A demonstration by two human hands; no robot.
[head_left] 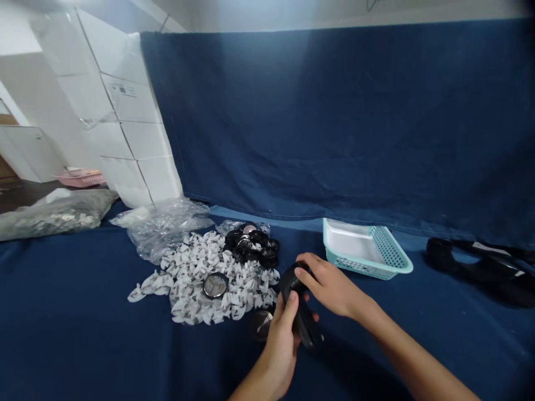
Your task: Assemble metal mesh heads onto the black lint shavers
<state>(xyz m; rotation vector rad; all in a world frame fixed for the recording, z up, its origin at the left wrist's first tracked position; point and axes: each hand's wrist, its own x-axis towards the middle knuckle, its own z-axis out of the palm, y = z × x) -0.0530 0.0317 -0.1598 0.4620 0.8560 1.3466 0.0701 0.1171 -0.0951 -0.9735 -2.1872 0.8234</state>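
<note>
My left hand (281, 340) is closed round the body of a black curved tool with a rounded head and a long handle (308, 328). My right hand (328, 281) grips the same tool at its rounded head, thumb and fingers bent over it. What lies under the fingers is hidden. Just left of my left hand is a dark round piece (261, 324), partly covered by the hand. Beyond it spreads a pile of small white pieces (194, 287), with a black-rimmed disc with a silvery mesh face (215, 285) resting on top.
Several black round parts (253, 245) are heaped behind the white pile, beside crumpled clear plastic (165, 223). A turquoise basket (368, 270) stands behind my right hand. Black items (480, 273) lie far right. White boxes (144, 139) and a filled bag (58, 214) are left; a blue curtain (334, 122) hangs behind.
</note>
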